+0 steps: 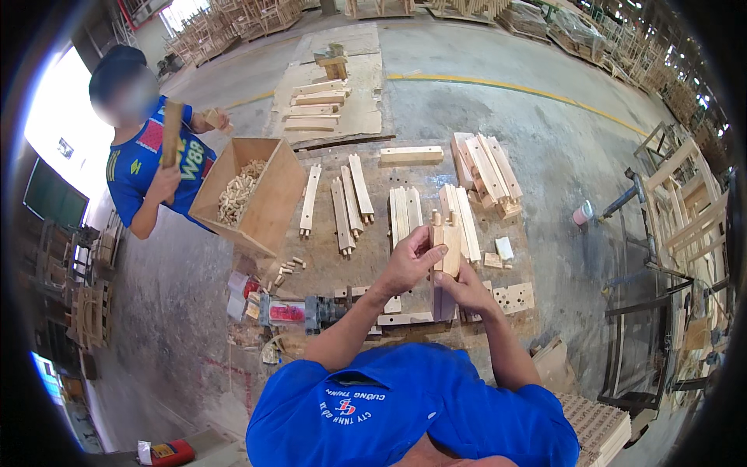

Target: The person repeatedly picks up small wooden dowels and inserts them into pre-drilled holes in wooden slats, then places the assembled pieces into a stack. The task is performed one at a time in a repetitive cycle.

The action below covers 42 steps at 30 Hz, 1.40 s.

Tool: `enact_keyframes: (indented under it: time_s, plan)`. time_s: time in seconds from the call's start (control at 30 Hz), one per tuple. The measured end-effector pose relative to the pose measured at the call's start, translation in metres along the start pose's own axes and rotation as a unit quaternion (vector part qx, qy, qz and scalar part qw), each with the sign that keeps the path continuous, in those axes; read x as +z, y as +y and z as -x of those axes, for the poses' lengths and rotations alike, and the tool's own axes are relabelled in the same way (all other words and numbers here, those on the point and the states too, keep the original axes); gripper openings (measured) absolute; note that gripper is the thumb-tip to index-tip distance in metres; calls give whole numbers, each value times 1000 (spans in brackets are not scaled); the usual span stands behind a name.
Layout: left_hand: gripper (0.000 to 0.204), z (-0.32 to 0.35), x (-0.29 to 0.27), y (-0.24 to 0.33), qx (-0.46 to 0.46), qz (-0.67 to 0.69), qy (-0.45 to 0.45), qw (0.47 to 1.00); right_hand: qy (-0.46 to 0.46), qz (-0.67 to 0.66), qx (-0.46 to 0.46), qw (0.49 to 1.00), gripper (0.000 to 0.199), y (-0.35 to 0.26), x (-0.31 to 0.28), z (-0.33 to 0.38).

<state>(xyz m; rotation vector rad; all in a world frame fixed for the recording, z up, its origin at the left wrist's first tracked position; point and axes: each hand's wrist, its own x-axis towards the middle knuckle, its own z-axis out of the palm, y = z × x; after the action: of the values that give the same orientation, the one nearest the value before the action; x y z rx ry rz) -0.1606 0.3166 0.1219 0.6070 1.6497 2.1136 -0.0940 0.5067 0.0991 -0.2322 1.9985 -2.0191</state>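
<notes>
Over the near side of the work table (366, 156), both my hands grip a bundle of pale wooden rails (447, 245) with short dowels sticking up from its far end. My left hand (414, 261) closes on its left side, thumb along the wood. From the right, my right hand (468, 288) is wrapped round the same bundle, a little nearer to me. How many rails are in the grip I cannot tell. Just beyond them lie more rails (405, 210). A white block (504, 248) sits to the right, beside small wooden pieces (492, 260).
At the left, a person (148, 148) holds a wooden bar (172, 132) beside a wooden box (272, 187) of dowels. Loose dowels (289, 268) lie near a tool with a red cylinder (286, 313). Stacked rails (490, 171) stand far right; a metal rack (646, 303) is beyond the table.
</notes>
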Motion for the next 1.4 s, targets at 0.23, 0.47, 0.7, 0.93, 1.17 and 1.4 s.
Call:
enact_keyframes:
  time_s: [0.23, 0.47, 0.7, 0.93, 1.17, 1.4]
  plan:
    - [44, 11, 2, 8, -18, -24, 19, 999, -37, 38, -13, 999, 71, -5, -4, 2]
    - [39, 22, 7, -25, 4, 9, 174, 985, 81, 263, -32, 961, 83, -12, 22, 1]
    - [33, 38, 18, -60, 2, 112, 337, 935, 146, 469, -106, 864, 71, 4, 43, 4]
    - [44, 115, -35, -64, -135, 135, 327, 925, -3, 590, -95, 802, 54, 18, 32, -9]
    - [39, 206, -135, -35, -67, -80, 550, 828, -138, 684, -68, 713, 66, 61, 42, -17]
    - [34, 281, -181, -41, -66, -238, 635, 732, -180, 702, -74, 685, 68, 72, 62, -20]
